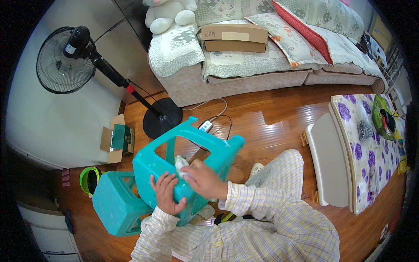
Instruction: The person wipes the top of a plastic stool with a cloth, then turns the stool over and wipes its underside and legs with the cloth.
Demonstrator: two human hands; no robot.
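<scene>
A turquoise plastic stool point(147, 160) lies tipped over in front of me, its legs pointing away to the upper right. My left hand point(167, 193) rests with spread fingers on its side, steadying contact near the seat end. In my right hand point(204, 180) is a crumpled whitish-green cloth point(180, 164), pressed against the stool's side panel beside the leg opening. Part of the cloth is hidden under my fingers. A second turquoise stool point(113, 203) stands upright just left of the first, touching or nearly touching it.
A black floor fan point(162, 118) stands beyond the stools, near a power strip point(206, 126) with cables. An open carton point(114, 144) and a green bin point(86, 181) are at left. A flower-patterned table point(363, 170) is at right; a sofa point(255, 80) holds a cardboard box point(234, 37).
</scene>
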